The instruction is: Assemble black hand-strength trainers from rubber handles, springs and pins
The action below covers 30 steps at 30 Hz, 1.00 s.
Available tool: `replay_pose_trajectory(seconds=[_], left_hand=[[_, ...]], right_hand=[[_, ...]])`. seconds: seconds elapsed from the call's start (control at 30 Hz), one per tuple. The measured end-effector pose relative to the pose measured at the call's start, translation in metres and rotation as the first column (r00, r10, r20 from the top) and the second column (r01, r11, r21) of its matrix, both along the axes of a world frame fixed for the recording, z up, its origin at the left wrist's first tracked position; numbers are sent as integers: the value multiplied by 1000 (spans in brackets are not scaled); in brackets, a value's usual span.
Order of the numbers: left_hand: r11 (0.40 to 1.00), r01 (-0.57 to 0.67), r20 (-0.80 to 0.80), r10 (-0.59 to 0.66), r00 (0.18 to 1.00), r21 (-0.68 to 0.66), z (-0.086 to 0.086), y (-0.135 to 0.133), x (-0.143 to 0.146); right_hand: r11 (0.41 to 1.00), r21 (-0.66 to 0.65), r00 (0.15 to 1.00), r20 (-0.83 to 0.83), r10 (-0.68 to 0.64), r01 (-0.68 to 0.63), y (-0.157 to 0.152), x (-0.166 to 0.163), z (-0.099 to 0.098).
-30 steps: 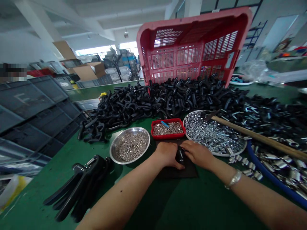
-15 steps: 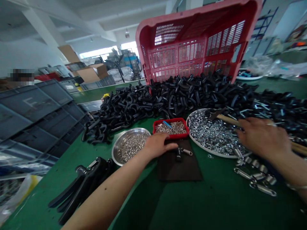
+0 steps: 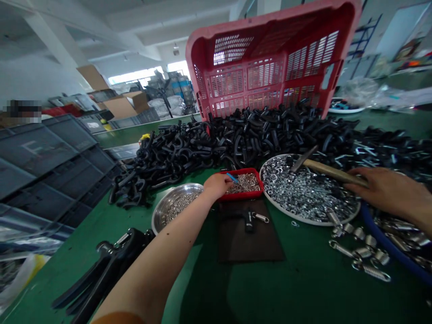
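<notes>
My left hand (image 3: 218,185) reaches over the left edge of a red tray (image 3: 248,195) of small metal pins (image 3: 248,182). Its fingertips are drawn together beside a blue strip (image 3: 232,177); what they pinch, if anything, is hidden. My right hand (image 3: 388,189) is closed on the wooden handle of a hammer (image 3: 332,172). The hammer's head is over a white dish (image 3: 293,211) of small metal rings and fittings. On a dark mat (image 3: 249,247) lies a black T-shaped part (image 3: 249,220), with a spring (image 3: 260,217) at its side.
A steel bowl (image 3: 158,211) of small metal pieces stands left. Black parts (image 3: 189,148) heap behind, below a tipped red crate (image 3: 270,27). Black handles (image 3: 111,261) lie front left. Loose springs (image 3: 366,252) sit by a blue-rimmed container (image 3: 381,238) at right. Grey bins (image 3: 43,153) stand far left.
My left hand has moved from above the mat into the red tray. My right hand has shifted right along the hammer handle, and the hammer's head has turned. The view has shifted slightly.
</notes>
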<state>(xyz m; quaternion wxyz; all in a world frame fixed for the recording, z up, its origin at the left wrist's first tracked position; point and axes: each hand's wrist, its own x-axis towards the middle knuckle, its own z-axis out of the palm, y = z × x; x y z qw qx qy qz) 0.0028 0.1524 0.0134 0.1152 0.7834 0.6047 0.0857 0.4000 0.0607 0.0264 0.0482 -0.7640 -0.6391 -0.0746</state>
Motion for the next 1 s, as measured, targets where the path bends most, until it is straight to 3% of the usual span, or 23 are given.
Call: replay_pose_trajectory(seconds=[0.13, 0.2, 0.23, 0.27, 0.33, 0.4, 0.5, 0.6, 0.7, 1.0], left_hand=[[997, -66, 84, 62, 995, 45, 0, -2, -7], [992, -108, 123, 100, 987, 63, 0, -5, -5], [992, -115, 171, 103, 980, 57, 0, -9, -4], [994, -104, 238, 92, 967, 39, 1, -13, -1], [1000, -11, 392, 16, 920, -14, 1, -27, 4], [989, 127, 498, -73, 864, -75, 0, -42, 8], [958, 261, 513, -164, 843, -121, -4, -60, 11], [950, 296, 476, -216, 853, -100, -8, -68, 11], [960, 266, 420, -207, 884, -86, -8, -68, 13], [954, 298, 144, -292, 946, -23, 3, -66, 28]], right_hand=[[968, 185, 983, -93, -156, 171, -24, -26, 17], [934, 242, 933, -311, -181, 262, -39, -46, 28], [928, 231, 869, -469, -156, 291, -47, -57, 34], [937, 194, 762, -640, -104, 291, -55, -70, 38], [978, 116, 427, -904, 31, 173, -69, -94, 43], [996, 87, 141, -987, 82, 29, -80, -116, 39], [994, 87, -45, -995, 84, -68, -86, -139, 17], [995, 60, -95, -994, 52, -76, -84, -149, -8], [998, 19, -89, -996, 13, -61, -81, -150, -22], [999, 23, -84, -996, 20, -25, -83, -143, -24]])
